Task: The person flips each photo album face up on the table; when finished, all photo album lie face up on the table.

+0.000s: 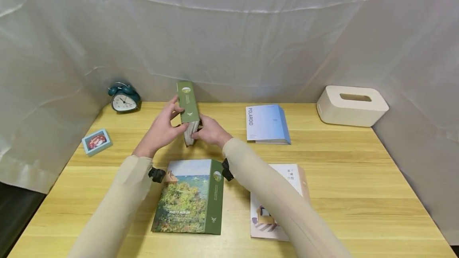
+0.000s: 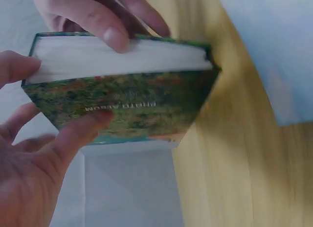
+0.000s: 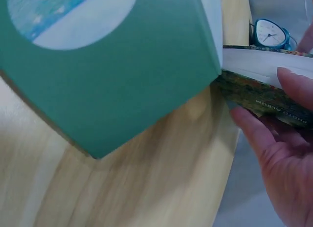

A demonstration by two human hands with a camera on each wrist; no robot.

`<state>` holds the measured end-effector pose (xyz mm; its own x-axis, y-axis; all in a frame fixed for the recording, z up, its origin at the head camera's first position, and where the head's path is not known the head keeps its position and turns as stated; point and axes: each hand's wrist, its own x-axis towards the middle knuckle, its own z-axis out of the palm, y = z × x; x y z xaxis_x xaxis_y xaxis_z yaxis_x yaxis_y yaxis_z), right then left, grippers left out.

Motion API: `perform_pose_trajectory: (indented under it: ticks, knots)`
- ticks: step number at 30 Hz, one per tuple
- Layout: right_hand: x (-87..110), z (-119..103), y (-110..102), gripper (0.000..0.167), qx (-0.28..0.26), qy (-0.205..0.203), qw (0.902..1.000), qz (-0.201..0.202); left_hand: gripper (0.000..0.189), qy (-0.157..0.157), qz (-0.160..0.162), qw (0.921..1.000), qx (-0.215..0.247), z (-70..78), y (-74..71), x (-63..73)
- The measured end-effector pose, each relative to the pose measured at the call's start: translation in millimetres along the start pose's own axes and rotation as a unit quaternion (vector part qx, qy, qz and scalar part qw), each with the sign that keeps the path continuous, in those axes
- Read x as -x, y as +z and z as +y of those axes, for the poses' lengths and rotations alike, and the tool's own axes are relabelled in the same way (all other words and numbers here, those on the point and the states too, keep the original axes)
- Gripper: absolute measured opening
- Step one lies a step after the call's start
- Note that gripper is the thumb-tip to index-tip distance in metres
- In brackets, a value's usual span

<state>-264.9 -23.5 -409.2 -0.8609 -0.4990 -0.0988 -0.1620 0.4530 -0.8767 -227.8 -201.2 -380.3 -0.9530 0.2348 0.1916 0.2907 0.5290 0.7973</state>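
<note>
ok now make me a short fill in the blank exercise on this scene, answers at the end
The left hand and right hand hold a photo album with a ____ spine.
The blue book bears the large word ____.
The cream slotted box stands near the far ____ corner of the table.
The picture frame lies nearer the person than the alarm ____.

Missing words: green; POLAROID; right; clock.

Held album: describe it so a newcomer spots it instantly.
Find the wooden table, then its far edge between alarm clock and blue POLAROID cover. The green album is there, between left hand and right hand. Its lookalike lies flat, untouched, nearer the camera.
</note>
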Motion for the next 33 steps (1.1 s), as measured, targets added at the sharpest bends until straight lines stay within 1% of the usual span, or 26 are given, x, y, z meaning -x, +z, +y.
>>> perform_pose_trajectory:
  ticks: [2,5,9,14,17,24,29,33]
  knots:
    - [0.7,0.3,-1.1,0.064,0.002,-0.002,1.0000,0.002,0.045,0.015,-0.003,0.9999,-0.006,0.9,0.4,-1.1]
    - [1.4,0.7,-2.4,0.061,0.010,-0.001,1.0000,0.000,0.048,0.031,-0.004,0.9995,-0.003,-2.3,0.5,-0.5]
    - [2.0,0.6,-3.2,0.061,0.005,0.002,1.0000,-0.002,0.044,0.039,0.005,0.9991,0.013,-5.8,-0.1,1.3]
    - [3.0,0.3,-2.6,0.068,-0.018,-0.001,0.9998,-0.005,0.044,0.045,0.010,0.9977,0.049,-8.4,-1.2,4.1]
    - [3.7,-0.8,-1.4,0.073,-0.027,-0.008,0.9996,-0.008,0.044,0.047,0.015,0.9956,0.080,-11.5,-1.3,6.2]
    - [3.1,-2.9,1.2,0.074,-0.004,0.003,1.0000,0.001,0.046,0.052,0.022,0.9907,0.124,-16.3,-1.0,10.6]
    - [2.1,-0.6,2.0,0.080,0.008,0.007,0.9999,0.012,0.047,0.050,0.024,0.9826,0.177,-19.6,1.7,12.6]
    - [2.8,-1.6,2.3,0.085,0.002,0.008,0.9998,0.018,0.048,0.034,0.024,0.9734,0.225,-20.9,2.8,14.4]
